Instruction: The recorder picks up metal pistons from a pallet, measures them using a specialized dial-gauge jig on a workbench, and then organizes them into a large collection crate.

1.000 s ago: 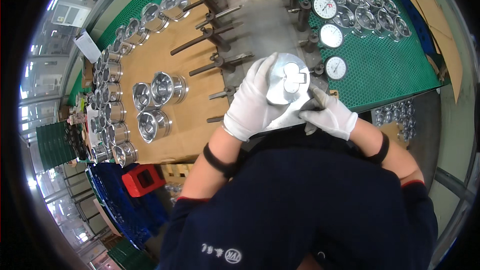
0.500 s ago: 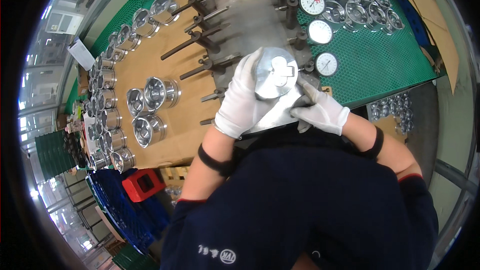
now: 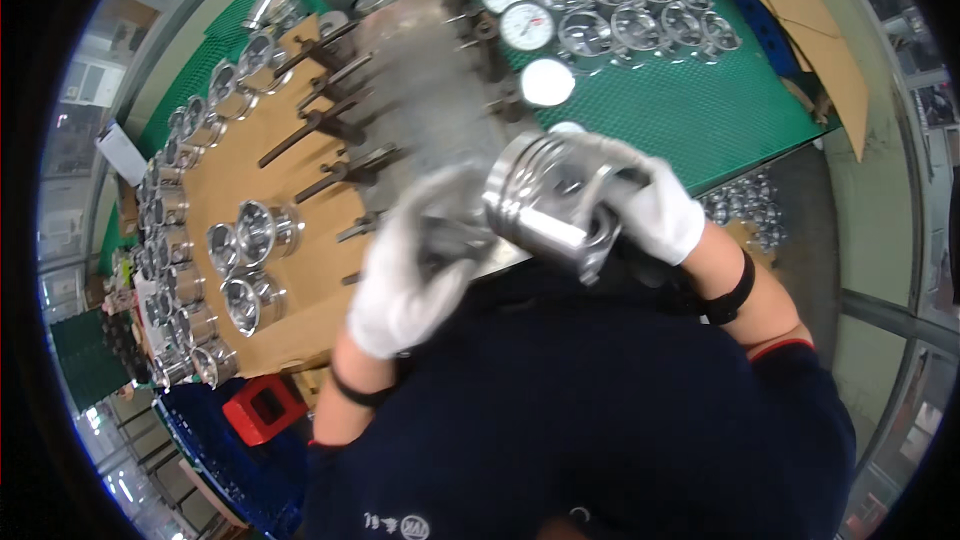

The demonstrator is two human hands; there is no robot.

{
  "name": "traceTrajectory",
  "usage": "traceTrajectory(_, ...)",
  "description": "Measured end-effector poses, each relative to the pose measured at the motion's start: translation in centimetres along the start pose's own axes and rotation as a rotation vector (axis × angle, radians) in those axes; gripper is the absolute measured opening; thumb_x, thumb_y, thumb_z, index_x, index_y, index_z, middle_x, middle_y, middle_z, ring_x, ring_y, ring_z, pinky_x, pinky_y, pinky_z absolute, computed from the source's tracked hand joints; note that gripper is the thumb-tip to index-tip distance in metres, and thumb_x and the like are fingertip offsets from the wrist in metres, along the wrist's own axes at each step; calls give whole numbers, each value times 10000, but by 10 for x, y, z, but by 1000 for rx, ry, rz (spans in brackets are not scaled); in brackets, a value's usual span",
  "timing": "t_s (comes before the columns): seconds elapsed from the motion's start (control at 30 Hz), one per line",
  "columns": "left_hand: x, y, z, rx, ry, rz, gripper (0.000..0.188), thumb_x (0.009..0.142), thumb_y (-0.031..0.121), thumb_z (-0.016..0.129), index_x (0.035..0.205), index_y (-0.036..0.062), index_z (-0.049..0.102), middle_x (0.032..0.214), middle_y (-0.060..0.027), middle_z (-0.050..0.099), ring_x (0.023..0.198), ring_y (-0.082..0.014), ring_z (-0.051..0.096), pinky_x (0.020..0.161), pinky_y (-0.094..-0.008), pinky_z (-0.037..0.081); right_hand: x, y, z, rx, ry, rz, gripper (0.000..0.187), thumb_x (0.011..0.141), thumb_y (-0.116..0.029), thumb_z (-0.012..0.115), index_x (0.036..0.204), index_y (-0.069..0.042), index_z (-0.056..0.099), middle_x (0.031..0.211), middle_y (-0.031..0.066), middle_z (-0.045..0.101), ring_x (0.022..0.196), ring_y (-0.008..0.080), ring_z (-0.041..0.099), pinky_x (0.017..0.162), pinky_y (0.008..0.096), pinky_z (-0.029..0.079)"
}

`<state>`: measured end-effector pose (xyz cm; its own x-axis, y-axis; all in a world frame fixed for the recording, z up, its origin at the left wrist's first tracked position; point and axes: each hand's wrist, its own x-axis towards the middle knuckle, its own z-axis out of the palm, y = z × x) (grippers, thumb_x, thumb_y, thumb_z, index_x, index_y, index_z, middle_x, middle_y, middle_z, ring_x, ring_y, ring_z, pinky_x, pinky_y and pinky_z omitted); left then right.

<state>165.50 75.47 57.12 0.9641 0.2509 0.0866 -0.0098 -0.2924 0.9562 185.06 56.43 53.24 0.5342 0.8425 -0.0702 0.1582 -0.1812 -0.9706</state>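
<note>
A shiny metal piston (image 3: 540, 198) is held up in front of my body, tipped onto its side, its ring grooves facing left. My right hand (image 3: 650, 202), in a white glove, grips its skirt end, thumb and fingers round the edge. To the left of the piston my gloved left hand (image 3: 415, 265) is apart from it, fingers spread and smeared by motion, with nothing seen between them. Beyond both hands lies a grey metal plate (image 3: 425, 90) fitted with dark rods and posts. Round dial gauges (image 3: 527, 26) stand along its right side.
Three pistons (image 3: 252, 302) stand on the brown cardboard (image 3: 300, 325) at left, with a long row of pistons (image 3: 185, 285) along its far-left edge. More pistons (image 3: 637, 26) stand on the green mat (image 3: 640, 115) at the back right. A red box (image 3: 264, 408) sits below the table.
The piston has turned from crown up onto its side and passed into my right hand. My left hand has let go and moved left. The whole view has shifted.
</note>
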Motion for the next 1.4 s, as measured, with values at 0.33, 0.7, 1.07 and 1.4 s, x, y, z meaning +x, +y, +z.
traceTrajectory(0.33,-141,-90,-156,1339,584,-948,524,794,300,757,1178,-19,597,997,-242,689,999,-389,653,847,-427,533,15,171,-242,258,890,585,306,962,-183,487,1213,-10,512,1029,155,608,768,255,663,655,382,611)
traceTrajectory(0.7,-171,-94,-143,1449,591,-1078,433,793,392,753,997,11,720,888,-190,722,817,-380,695,771,-433,543,47,223,-266,548,1022,519,590,898,-408,673,1307,-27,483,1122,166,592,760,247,626,687,372,598)
traceTrajectory(1.07,-64,19,-37,-372,513,-433,402,890,153,682,1208,-76,594,1093,-94,650,932,-121,580,803,-251,476,40,-29,0,-253,-281,-199,713,744,-144,812,1364,15,495,1107,170,631,1005,221,654,865,335,530)
traceTrajectory(1.4,-37,-44,-5,354,107,-301,519,893,129,587,1354,-50,428,1033,-253,633,991,-402,643,849,-405,516,33,-19,62,-673,-328,-466,1039,639,-407,827,1486,-103,307,1238,241,512,955,438,625,786,473,546)
